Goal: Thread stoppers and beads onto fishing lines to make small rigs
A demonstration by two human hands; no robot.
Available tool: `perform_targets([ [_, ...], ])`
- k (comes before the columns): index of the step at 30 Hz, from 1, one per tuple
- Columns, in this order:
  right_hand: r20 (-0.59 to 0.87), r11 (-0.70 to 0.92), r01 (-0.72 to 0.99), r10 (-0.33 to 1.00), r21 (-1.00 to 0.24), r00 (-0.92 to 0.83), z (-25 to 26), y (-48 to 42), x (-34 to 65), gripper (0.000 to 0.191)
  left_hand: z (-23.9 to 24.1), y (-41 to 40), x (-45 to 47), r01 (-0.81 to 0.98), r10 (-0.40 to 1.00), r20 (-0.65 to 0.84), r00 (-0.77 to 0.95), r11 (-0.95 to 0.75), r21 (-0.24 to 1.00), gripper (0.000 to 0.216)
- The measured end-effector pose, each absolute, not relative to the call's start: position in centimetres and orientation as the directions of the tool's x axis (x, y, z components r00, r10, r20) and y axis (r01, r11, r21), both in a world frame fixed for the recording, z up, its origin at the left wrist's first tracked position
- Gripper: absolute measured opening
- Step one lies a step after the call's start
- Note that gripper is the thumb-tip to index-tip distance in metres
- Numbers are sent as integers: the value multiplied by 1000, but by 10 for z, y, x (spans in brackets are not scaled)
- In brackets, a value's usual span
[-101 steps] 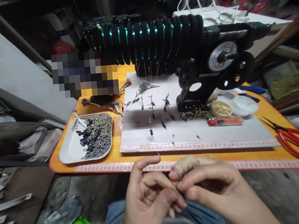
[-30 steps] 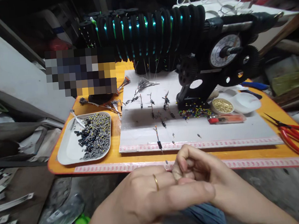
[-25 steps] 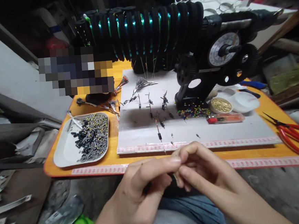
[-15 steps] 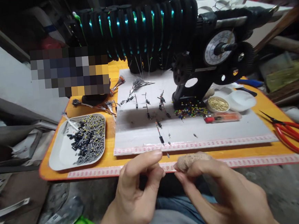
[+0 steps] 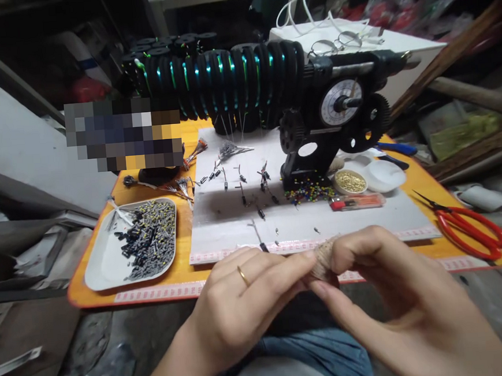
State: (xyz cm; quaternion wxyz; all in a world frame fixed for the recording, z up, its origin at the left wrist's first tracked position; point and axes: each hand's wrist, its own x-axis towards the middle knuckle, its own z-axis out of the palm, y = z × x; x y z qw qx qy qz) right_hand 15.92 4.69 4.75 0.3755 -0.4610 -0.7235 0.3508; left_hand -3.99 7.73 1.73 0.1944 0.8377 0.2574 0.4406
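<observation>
Pink-and-white ruler tapes (image 5: 155,292) line the fronts of the white board (image 5: 219,231) and the counter (image 5: 184,222), their figures, like those of the dial (image 5: 330,110), too blurred to read. The left hand (image 5: 238,305) and right hand (image 5: 399,298) meet with fingers (image 5: 284,275) drawn narrowly together at the right's beige-wrapped finger (image 5: 325,260); whether they pinch something small cannot be told. A black cylinder (image 5: 263,247) on a thin stem lies at the board's front edge, just beyond the left fingers.

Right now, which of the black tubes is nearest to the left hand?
The tube seen against the upper pink ruler, just beyond the left hand; the other black tubes appear farther away.
</observation>
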Motion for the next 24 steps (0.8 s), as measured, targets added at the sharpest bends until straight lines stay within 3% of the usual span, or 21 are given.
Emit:
perform_targets([
  [4, 185, 308, 387, 928, -869, -325, 51, 52, 156, 26, 24, 76, -46, 269, 579, 649, 494, -812, 519, 22],
  [8, 229, 254, 108, 953, -961, -201, 45, 56, 139, 28, 24, 65, -44, 211, 756, 586, 290, -648, 732, 17],
  [10, 360, 362, 0, 927, -932, -106, 38, 58, 134, 30, 24, 59, -43, 155, 851, 488, 196, -518, 841, 16],
  [13, 648, 683, 185, 729, -706, -220, 33, 60, 138, 33, 25, 53, -46, 101, 930, 343, 133, -357, 929, 15],
  [16, 667, 845, 376, 532, -380, -521, 38, 64, 146, 25, 26, 52, -50, 98, 954, 277, 113, -288, 953, 13],
  [18, 659, 862, 435, 488, -260, -573, 45, 68, 148, 17, 26, 53, -53, 116, 956, 268, 120, -282, 952, 13],
  [20, 670, 856, 467, 481, -220, -566, 49, 71, 146, 18, 26, 54, -54, 137, 955, 267, 130, -284, 949, 13],
  [24, 633, 828, 478, 544, -295, -551, 40, 71, 147, 15, 25, 56, -56, 182, 946, 283, 157, -310, 933, 13],
])
